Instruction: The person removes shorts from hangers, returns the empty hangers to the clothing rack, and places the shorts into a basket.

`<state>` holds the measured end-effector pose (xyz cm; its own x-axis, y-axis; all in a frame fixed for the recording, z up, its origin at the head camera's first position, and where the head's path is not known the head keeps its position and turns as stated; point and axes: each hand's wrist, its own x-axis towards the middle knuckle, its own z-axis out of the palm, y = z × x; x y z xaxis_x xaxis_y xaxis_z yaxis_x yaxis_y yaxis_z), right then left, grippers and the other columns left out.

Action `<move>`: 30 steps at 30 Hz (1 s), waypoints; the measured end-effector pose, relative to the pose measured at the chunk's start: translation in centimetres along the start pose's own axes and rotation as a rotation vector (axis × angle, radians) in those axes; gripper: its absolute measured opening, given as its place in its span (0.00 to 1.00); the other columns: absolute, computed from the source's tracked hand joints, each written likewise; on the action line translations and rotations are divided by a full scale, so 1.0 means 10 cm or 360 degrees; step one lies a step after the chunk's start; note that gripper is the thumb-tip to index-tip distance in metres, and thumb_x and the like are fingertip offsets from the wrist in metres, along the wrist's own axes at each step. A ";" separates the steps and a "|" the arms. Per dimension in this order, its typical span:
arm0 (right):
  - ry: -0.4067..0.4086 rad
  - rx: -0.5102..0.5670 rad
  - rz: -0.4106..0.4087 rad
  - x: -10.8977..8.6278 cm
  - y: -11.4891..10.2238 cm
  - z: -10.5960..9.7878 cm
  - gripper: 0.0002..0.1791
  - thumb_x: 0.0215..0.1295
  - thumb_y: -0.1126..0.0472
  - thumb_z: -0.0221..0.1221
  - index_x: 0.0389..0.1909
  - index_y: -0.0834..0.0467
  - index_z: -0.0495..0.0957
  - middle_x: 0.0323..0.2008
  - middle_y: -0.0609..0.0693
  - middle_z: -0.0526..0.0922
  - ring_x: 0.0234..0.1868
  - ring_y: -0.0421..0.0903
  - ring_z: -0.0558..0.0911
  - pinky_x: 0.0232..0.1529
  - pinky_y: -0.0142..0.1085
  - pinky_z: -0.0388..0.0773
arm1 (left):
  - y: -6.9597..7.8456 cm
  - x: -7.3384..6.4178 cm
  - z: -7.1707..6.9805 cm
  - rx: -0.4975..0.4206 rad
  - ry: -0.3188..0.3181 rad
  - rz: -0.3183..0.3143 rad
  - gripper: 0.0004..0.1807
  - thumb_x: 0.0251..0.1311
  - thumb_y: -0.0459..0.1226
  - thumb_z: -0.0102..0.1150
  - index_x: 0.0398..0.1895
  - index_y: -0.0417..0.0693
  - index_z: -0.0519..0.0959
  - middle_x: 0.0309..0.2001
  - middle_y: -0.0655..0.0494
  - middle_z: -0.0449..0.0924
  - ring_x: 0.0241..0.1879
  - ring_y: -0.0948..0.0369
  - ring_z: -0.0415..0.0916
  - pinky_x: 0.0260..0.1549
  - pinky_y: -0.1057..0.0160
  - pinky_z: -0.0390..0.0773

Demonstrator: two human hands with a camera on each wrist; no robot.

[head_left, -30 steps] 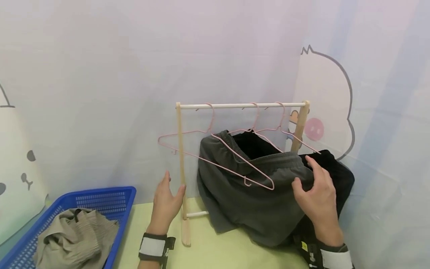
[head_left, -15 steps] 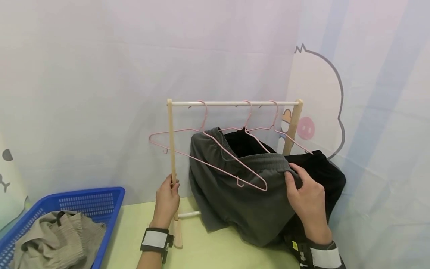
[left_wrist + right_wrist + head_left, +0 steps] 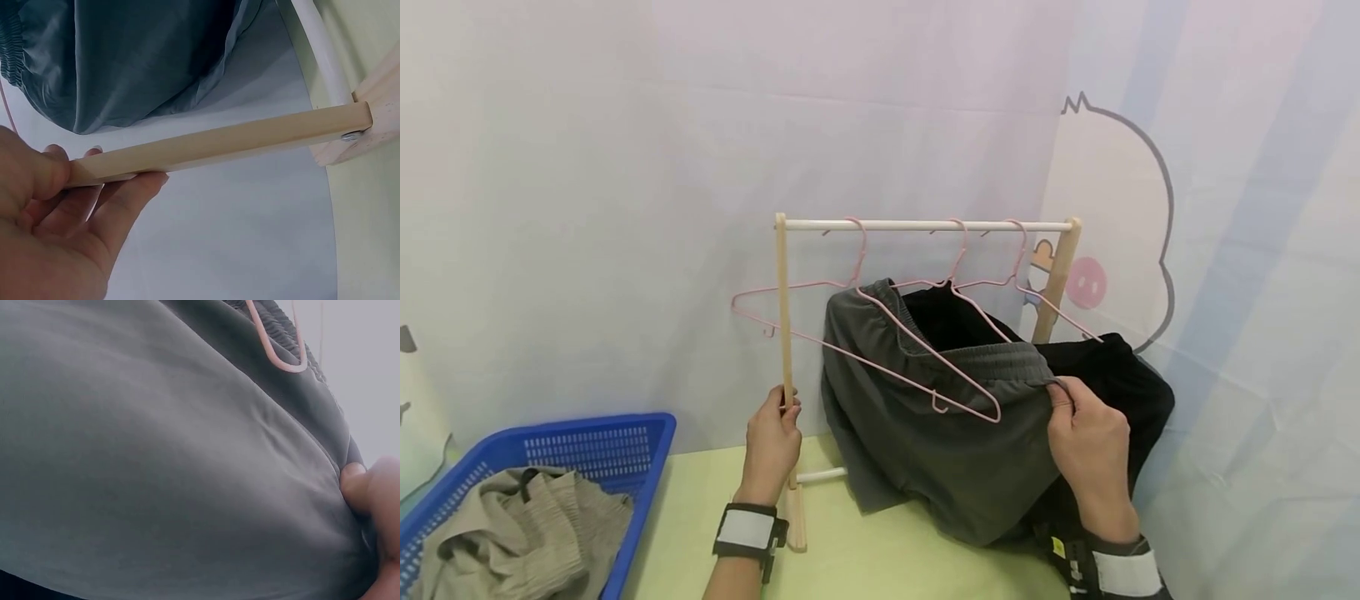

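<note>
Left hand [image 3: 772, 450], 7 o'clock in head view: fingers and thumb gripping the wooden post [image 3: 784, 317]. Right hand [image 3: 1090, 442], 4 o'clock: thumb and finger pinching the gray shorts [image 3: 936, 454] at the waist edge. Shorts sit at 5 o'clock, near pink hanger [image 3: 858, 271] crossing their front. Black garment [image 3: 1116, 379] behind, between 3 and 4. Blue basket [image 3: 591, 450] at 8, beige garment [image 3: 520, 533] inside.

The gray garment [image 3: 955, 458] partly hides the black garment [image 3: 1120, 375]; the head view crops the basket [image 3: 587, 448].
</note>
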<state>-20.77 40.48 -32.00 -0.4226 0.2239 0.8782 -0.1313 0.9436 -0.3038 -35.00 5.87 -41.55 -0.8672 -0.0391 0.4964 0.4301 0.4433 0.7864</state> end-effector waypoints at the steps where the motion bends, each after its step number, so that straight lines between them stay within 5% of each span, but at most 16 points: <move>1: 0.0005 -0.0004 0.0009 0.00 0.00 0.00 0.07 0.74 0.64 0.61 0.41 0.64 0.85 0.28 0.62 0.86 0.26 0.60 0.85 0.29 0.59 0.79 | 0.00 0.00 0.00 -0.0007 -0.0002 0.0000 0.14 0.75 0.28 0.54 0.60 0.36 0.77 0.50 0.40 0.85 0.52 0.44 0.84 0.47 0.43 0.83; 16: 0.0334 0.0055 0.0170 0.00 -0.06 -0.05 0.11 0.75 0.58 0.62 0.41 0.62 0.86 0.35 0.62 0.89 0.33 0.63 0.87 0.33 0.53 0.76 | 0.00 -0.02 0.00 -0.0060 -0.0008 -0.0003 0.15 0.75 0.29 0.54 0.61 0.35 0.76 0.50 0.39 0.85 0.52 0.43 0.84 0.46 0.43 0.84; 21: 0.0326 0.0049 0.0248 0.01 -0.01 -0.19 0.11 0.76 0.58 0.61 0.41 0.62 0.86 0.37 0.61 0.89 0.34 0.60 0.85 0.34 0.40 0.70 | 0.01 -0.03 0.00 -0.0062 -0.0015 -0.0001 0.14 0.75 0.28 0.54 0.60 0.36 0.77 0.50 0.39 0.85 0.52 0.43 0.85 0.45 0.43 0.84; 30: 0.0185 -0.0011 0.0264 -0.03 0.13 -0.33 0.10 0.76 0.60 0.59 0.40 0.61 0.86 0.36 0.60 0.88 0.34 0.59 0.84 0.35 0.36 0.70 | 0.01 0.00 0.00 -0.0038 -0.0013 0.0003 0.13 0.76 0.29 0.53 0.59 0.35 0.76 0.52 0.37 0.85 0.53 0.42 0.84 0.49 0.41 0.83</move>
<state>-17.87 42.46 -31.43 -0.3316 0.4028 0.8531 -0.0618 0.8930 -0.4457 -34.92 5.87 -41.52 -0.8683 -0.0307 0.4950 0.4378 0.4216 0.7941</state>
